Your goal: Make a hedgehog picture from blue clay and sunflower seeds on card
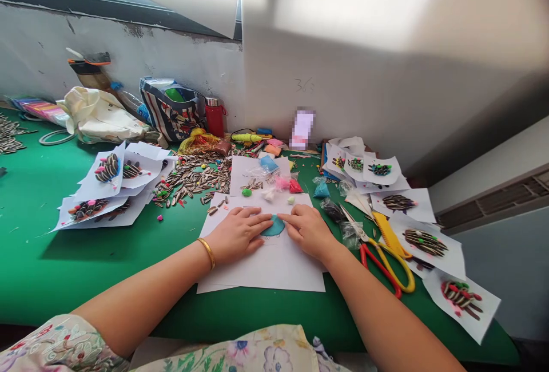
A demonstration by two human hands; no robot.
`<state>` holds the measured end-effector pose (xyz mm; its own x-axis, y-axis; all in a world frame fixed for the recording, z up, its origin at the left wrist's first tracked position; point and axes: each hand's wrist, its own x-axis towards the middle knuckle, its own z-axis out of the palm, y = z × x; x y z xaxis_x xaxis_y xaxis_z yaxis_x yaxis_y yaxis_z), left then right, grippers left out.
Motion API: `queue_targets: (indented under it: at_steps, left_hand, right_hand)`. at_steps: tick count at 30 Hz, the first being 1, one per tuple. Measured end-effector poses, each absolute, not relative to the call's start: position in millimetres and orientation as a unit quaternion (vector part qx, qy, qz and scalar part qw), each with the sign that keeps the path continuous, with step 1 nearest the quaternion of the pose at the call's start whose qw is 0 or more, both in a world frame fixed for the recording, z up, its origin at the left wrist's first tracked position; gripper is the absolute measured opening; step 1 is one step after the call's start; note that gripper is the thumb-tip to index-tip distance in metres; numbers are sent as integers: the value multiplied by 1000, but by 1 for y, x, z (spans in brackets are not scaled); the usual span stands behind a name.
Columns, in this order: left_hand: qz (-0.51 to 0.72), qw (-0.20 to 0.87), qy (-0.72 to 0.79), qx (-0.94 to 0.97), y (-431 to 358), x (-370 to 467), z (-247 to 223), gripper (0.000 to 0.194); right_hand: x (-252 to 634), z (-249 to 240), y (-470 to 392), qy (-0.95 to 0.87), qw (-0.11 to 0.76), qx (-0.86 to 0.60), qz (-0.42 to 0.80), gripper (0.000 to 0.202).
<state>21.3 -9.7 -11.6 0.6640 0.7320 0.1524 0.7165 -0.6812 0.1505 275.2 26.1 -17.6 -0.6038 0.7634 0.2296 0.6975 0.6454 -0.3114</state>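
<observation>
White paper sheets [274, 269] lie on the green table in front of me. On them is a flat blue patch of clay [273, 226] with small drawn lines below it. My left hand [240, 232] lies flat on the paper, fingers extended, their tips at the patch's left edge. From the right, my right hand [309, 230] reaches in with its index fingertip on the patch's upper right edge; its other fingers are bent, and nothing shows in it. Just beyond the hands are a green clay lump [246, 192], a red one [295, 186] and bags of pink and white clay.
Sunflower seeds [197, 177] are heaped behind my left hand. Seed-decorated cards lie at left [103, 174] and right [424, 242]. Scissors [381, 257] rest beside my right forearm. Bags and a red bottle [214, 117] stand along the wall, near a propped phone [302, 129].
</observation>
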Motion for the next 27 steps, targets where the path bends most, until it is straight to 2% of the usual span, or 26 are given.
queue_targets:
  at_steps: [15,22,27]
  left_hand:
    - [112,44,401,908,-10,23,-10,51]
    - [109,36,409,905,-11,23,-10,46]
    - [116,53,407,905,-11,24,-8,50]
  right_hand:
    - [270,-18,25,-892,143,-418,98,45]
    - [276,-11,23,-895,150,-412,81,37]
    - [280,-8,22,-905,138,-397,62,35]
